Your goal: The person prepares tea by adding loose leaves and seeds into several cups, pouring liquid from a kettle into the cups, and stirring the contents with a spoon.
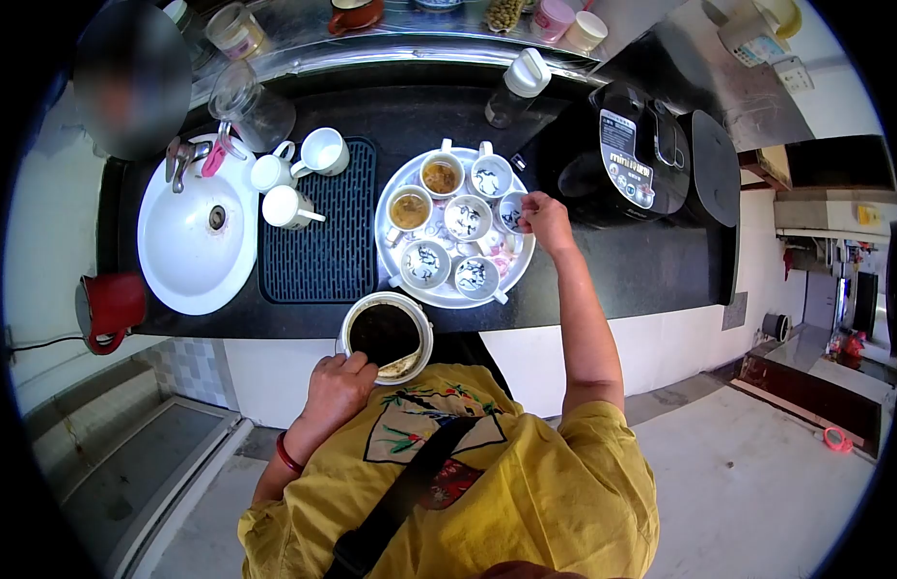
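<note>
My left hand (340, 391) is closed on the near rim of a round, light-coloured canister (427, 338) held in front of my body. Dark contents and a pale patch show inside it. My right hand (547, 220) has its fingers pinched together at the right edge of a small white cup (510, 214). Whether they grip the rim or hold something tiny is hidden. That cup is on a round tray (383, 232) with several other white cups. Two of them, a back cup (442, 175) and a left cup (409, 208), have brownish contents; others show dark patterns inside.
Left of the tray are a ribbed drying mat (323, 261) with white mugs (323, 151), a sink (178, 270) with a faucet (183, 159), and a glass pitcher (256, 111). A lidded bottle (516, 87) and black appliance (627, 159) are at right. A red kettle (114, 307) is far left.
</note>
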A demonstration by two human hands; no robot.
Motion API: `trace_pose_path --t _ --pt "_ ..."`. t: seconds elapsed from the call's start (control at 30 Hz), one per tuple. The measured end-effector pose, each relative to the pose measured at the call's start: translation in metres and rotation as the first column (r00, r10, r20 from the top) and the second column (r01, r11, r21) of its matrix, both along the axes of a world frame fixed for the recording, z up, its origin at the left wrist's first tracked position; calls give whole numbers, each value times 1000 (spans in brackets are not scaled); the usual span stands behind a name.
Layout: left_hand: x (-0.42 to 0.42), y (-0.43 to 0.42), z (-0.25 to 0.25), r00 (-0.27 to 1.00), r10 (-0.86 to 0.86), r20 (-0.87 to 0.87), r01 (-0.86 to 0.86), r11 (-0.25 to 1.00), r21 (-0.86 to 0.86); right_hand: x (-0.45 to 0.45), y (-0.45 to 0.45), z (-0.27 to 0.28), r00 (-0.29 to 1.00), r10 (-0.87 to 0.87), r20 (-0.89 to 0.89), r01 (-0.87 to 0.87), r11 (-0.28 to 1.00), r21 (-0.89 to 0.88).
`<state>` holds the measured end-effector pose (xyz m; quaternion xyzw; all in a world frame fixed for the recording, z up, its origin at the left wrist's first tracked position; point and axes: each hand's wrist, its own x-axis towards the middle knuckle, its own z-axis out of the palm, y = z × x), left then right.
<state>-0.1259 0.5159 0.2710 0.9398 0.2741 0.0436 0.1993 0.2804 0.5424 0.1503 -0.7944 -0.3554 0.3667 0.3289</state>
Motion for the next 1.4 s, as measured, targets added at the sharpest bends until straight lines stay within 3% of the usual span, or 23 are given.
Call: trace_pose_path --t 0.13,0.23,0.3,0.5,0.6,0.87,0.97,1.27,1.4 --pt "-1 1 -2 1000 -2 0 2 1000 22 -1 11 8 1000 -15 18 15 1000 1" --pt "-1 2 -1 1000 -1 6 1 1000 22 -8 32 9 996 -87 17 84 989 125" --pt "-3 2 -3 1000 1 7 -1 1000 21 -12 48 3 971 -156 -180 205 932 298" --pt "-6 0 -2 999 32 22 -32 999 4 -17 75 -2 973 -118 -196 166 954 250" --pt "-10 -3 -4 999 45 26 -46 999 13 -22 72 7 868 -144 -476 279 933 227" --pt "-14 -13 0 993 108 55 -110 994 29 -20 47 7 736 -231 -636 470 851 235" --pt "-13 -19 5 991 130 41 -132 989 66 -25 25 8 717 -226 -660 468 857 215" --pt "-14 22 71 934 261 245 -290 953 91 -54 -43 -4 604 -305 -736 544 833 102" --pt "-5 91 110 916 192 352 -291 923 253 -63 -58 1 600 -333 -727 565 820 91"
